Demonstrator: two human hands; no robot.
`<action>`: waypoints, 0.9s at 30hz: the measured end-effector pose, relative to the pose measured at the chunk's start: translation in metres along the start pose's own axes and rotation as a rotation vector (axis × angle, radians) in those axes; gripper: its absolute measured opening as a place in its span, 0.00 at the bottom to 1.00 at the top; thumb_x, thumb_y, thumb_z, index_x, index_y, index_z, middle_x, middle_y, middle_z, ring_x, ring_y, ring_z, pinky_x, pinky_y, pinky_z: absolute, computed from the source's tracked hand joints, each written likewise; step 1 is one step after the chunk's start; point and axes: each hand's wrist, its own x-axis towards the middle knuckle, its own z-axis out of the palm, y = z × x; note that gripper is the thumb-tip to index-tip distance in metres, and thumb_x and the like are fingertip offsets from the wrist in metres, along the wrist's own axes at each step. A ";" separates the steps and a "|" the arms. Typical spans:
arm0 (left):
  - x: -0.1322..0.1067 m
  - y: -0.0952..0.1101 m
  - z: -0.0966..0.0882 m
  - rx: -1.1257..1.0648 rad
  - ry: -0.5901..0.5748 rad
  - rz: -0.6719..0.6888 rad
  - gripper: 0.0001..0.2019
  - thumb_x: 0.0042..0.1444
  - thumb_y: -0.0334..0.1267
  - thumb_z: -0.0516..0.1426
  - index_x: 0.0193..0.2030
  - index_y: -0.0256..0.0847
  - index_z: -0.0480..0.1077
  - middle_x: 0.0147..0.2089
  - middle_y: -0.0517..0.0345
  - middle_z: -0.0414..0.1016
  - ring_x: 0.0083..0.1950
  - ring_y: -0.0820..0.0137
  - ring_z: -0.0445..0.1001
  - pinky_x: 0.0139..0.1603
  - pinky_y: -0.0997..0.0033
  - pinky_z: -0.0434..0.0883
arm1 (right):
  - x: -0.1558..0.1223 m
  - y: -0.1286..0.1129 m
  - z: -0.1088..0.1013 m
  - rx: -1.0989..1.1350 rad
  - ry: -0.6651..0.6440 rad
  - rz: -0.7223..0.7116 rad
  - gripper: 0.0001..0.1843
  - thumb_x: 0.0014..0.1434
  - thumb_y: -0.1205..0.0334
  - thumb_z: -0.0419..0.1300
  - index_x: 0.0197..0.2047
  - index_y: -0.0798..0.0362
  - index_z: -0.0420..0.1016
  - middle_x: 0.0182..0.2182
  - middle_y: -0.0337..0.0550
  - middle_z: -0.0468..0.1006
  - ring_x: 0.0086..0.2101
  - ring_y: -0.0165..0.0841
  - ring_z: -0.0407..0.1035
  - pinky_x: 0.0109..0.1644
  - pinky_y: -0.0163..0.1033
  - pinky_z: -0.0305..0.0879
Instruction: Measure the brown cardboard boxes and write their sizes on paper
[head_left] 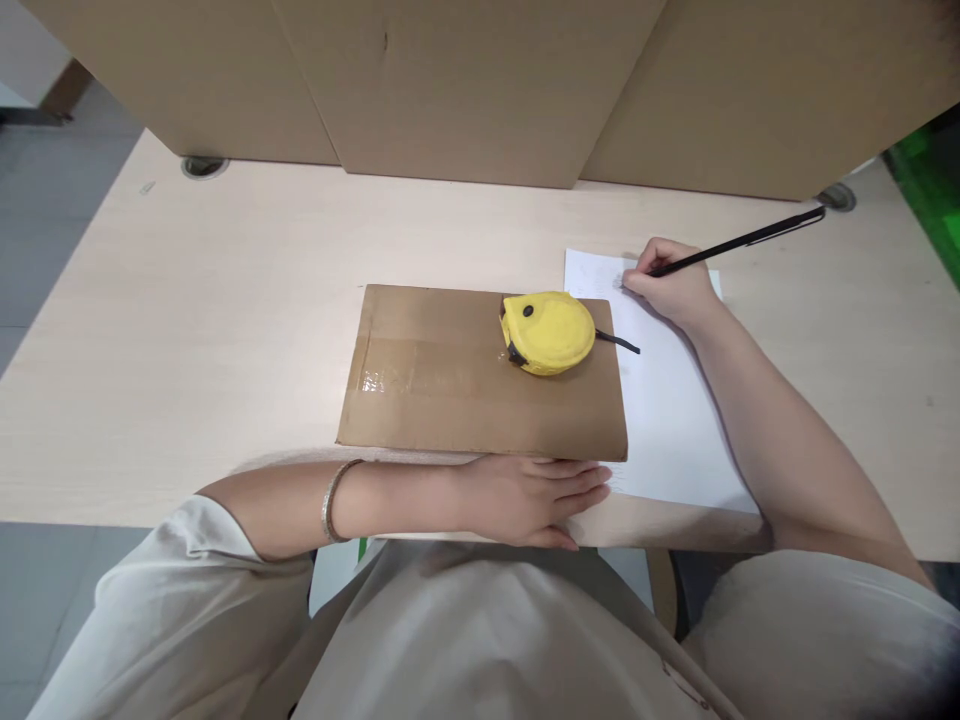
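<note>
My right hand (671, 282) is closed around a long black pen (739, 243), its fingers at the upper part of a white sheet of paper (667, 400). Faint marks show on the paper near the fingertips; the pen's tip is hidden by the hand. My left hand (532, 500) lies flat at the near edge of the table, fingers stretched toward the paper's lower left corner. Just beyond it is a flat cardboard box (442, 400), which overlaps the paper's left side. A yellow tape measure (551, 335) with a black strap rests on the box's right end.
Tall cardboard panels (457, 90) stand along the back of the pale wooden table (187, 330). Round cable holes (204, 167) are set near the back corners. A bracelet (330, 500) circles my left wrist. Something green (926, 200) shows beyond the table's right edge.
</note>
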 end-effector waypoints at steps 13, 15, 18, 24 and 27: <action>-0.002 -0.003 0.017 -0.022 0.173 0.034 0.38 0.85 0.55 0.44 0.78 0.19 0.71 0.80 0.36 0.75 0.83 0.55 0.75 0.89 0.64 0.65 | 0.004 0.010 0.002 0.191 0.061 0.134 0.40 0.56 0.23 0.75 0.30 0.46 0.59 0.18 0.39 0.60 0.23 0.30 0.51 0.30 0.46 0.54; -0.003 -0.002 0.013 -0.050 0.166 0.026 0.38 0.85 0.54 0.45 0.78 0.18 0.71 0.80 0.36 0.75 0.83 0.56 0.75 0.89 0.65 0.64 | 0.003 0.007 0.002 0.219 0.035 0.124 0.42 0.46 0.25 0.82 0.30 0.45 0.60 0.19 0.38 0.63 0.23 0.30 0.55 0.30 0.45 0.54; -0.003 -0.001 0.005 -0.078 0.087 -0.007 0.36 0.85 0.53 0.46 0.81 0.21 0.69 0.83 0.37 0.72 0.86 0.58 0.71 0.90 0.67 0.61 | 0.001 0.002 0.001 0.219 0.010 0.078 0.38 0.42 0.38 0.86 0.29 0.45 0.61 0.22 0.40 0.69 0.24 0.33 0.61 0.29 0.44 0.56; -0.001 -0.001 -0.001 -0.026 0.030 -0.003 0.36 0.84 0.54 0.49 0.81 0.24 0.69 0.83 0.39 0.71 0.86 0.61 0.70 0.89 0.69 0.63 | -0.004 -0.001 -0.001 0.079 -0.040 0.010 0.30 0.49 0.48 0.83 0.23 0.47 0.63 0.22 0.42 0.66 0.26 0.32 0.53 0.28 0.41 0.50; 0.000 -0.001 0.000 0.022 0.028 0.012 0.35 0.85 0.53 0.49 0.82 0.25 0.69 0.83 0.40 0.72 0.86 0.62 0.70 0.90 0.69 0.62 | -0.005 -0.002 -0.001 0.067 -0.056 0.019 0.28 0.49 0.51 0.82 0.22 0.47 0.65 0.22 0.42 0.65 0.26 0.32 0.53 0.29 0.40 0.49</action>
